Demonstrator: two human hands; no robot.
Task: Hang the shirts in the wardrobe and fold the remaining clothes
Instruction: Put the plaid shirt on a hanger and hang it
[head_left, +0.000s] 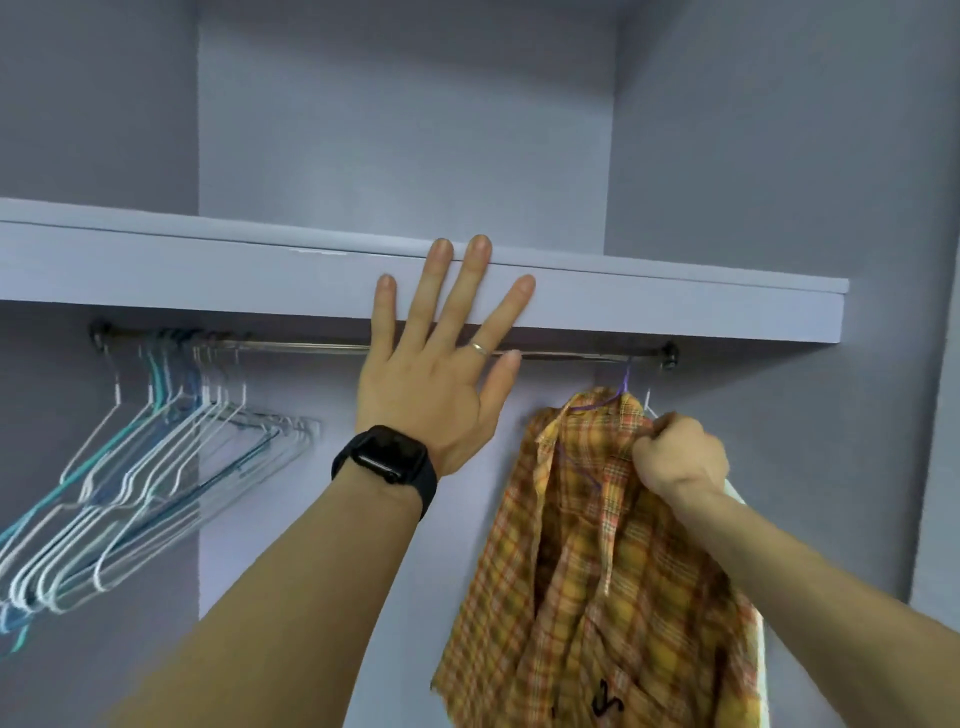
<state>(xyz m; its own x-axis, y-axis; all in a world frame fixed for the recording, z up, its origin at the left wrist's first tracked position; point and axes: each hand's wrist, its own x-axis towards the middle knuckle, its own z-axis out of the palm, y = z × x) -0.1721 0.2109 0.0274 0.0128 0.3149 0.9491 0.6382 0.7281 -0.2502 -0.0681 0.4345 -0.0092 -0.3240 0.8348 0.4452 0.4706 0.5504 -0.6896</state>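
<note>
One lilac shelf (208, 270) spans the wardrobe (405, 130) above a metal rail (301, 344).

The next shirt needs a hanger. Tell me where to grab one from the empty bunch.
Take the rightmost hanger by its neck, just under the hook, coming from the right: the rail is bare there, and the other hangers crowd its left. The open left hand is nearest.

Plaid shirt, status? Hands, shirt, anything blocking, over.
Left hand open, fingers spread before the shelf. Right hand grips plaid shirt at the collar; its purple hanger hooked on the rail. Empty hangers bunched far left, clear of it.
</note>
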